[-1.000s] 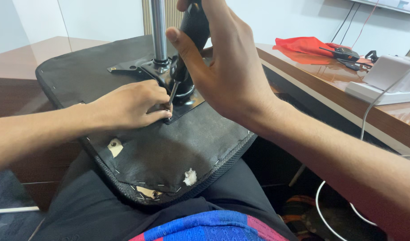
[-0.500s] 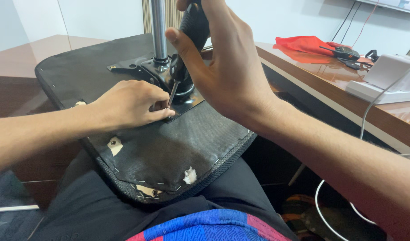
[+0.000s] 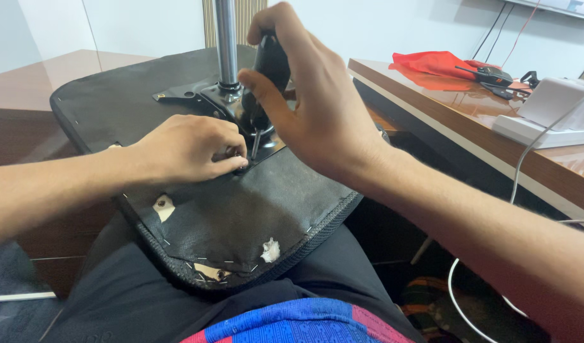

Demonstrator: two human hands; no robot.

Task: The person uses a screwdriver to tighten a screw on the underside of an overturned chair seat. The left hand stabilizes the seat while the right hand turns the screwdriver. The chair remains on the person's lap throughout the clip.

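Brown polished desk [image 3: 470,136] runs along the right side, carrying a red cloth [image 3: 435,63], a white box [image 3: 552,101] with a white cable [image 3: 527,165] trailing off it, and some dark gear too small to identify. Front and centre, an upturned black chair seat [image 3: 241,209] lies across the person's lap, underside facing up, its fabric torn in a few spots so pale padding shows through. From the middle of the seat a metal column [image 3: 226,41] rises straight up out of a black mounting plate [image 3: 206,98].

Right hand [image 3: 317,108] is wrapped tight around the black handle of a screwdriver [image 3: 266,79], held nearly upright, its thin shaft pointing down to the near edge of the plate. Left hand [image 3: 190,149] rests on the seat fabric just beside it, fingers pinched together right at the tip of the tool. Something small appears to be held there, perhaps a screw, but the knuckles hide it. Both hands sit close, almost touching, at that one spot by the plate's corner.
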